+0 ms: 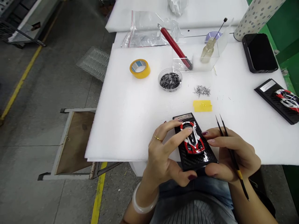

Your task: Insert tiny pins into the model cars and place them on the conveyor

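A red, white and black model car (195,146) sits on a black carbon-patterned display base (187,160) at the table's front edge. My left hand (167,152) grips the base from the left, its index fingertip on the car's top and its thumb at the near edge. My right hand (235,155) holds black tweezers (233,158) with their tips pointing away from me and apart. Its thumb and fingertips also touch the base's right side. Beyond the base lie a yellow tape piece (202,106) and a small pile of fine black strands (202,91).
Further back are a round dish of black strands (170,81), a yellow tape roll (140,69), a red cutter (175,45) across a clear tray, and a small glass bottle (207,51). A phone (259,53) and a second model car (288,100) lie right.
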Demonstrator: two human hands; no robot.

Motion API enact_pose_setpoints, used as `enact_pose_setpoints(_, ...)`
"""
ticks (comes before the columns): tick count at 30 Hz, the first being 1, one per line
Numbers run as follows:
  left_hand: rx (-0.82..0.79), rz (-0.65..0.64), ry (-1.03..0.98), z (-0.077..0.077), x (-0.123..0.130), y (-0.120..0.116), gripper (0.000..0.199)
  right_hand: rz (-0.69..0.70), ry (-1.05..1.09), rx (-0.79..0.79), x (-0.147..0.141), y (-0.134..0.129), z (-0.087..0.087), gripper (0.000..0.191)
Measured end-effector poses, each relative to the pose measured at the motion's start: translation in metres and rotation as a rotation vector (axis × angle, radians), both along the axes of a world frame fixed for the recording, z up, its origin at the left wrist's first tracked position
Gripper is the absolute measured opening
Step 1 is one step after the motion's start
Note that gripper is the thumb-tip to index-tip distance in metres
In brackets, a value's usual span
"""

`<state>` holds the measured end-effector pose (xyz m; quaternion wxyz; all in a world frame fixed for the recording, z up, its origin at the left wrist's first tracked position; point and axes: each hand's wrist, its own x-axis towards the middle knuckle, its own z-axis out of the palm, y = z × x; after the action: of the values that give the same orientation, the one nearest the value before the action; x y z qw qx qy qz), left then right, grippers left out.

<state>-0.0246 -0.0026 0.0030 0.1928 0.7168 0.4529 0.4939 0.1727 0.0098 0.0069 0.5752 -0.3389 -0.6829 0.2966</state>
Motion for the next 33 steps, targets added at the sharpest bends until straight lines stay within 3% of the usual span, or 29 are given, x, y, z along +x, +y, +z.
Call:
enact_pose_setpoints(4,-0.02,0.013,0.03,0.003,0.004,-0.002,0.075,0.027,-0.016,-0.085,0.01,-0.004,0.003,0.043)
enact_pose_setpoints(9,-0.047,0.202,0.115,0.007,0.033,-0.009,0.105,0.014,-0.106,-0.462,0.033,-0.017,0.031,0.028)
enact_pose_setpoints(13,-0.038,0.306,0.204,0.01,0.065,-0.013,0.093,-0.127,-0.426,-0.51,0.038,-0.015,0.055,0.03)
enact_pose_setpoints(16,-0.052,0.34,0.241,0.01,0.078,-0.014,0.089,-0.144,-0.55,-0.524,0.041,-0.007,0.059,0.029)
enact_pose_setpoints(25,-0.012,0.256,0.221,0.005,0.064,-0.009,0.09,-0.102,-0.278,-0.746,0.051,0.007,0.048,0.029)
enact_pose_setpoints(30,-0.069,0.158,0.222,0.012,0.049,0.003,0.066,-0.03,-0.271,-0.718,0.055,0.013,0.049,0.026)
enact_pose_setpoints(33,-0.088,0.064,0.262,0.024,0.041,0.013,0.041,0.087,-0.281,-0.675,0.061,0.018,0.047,0.026)
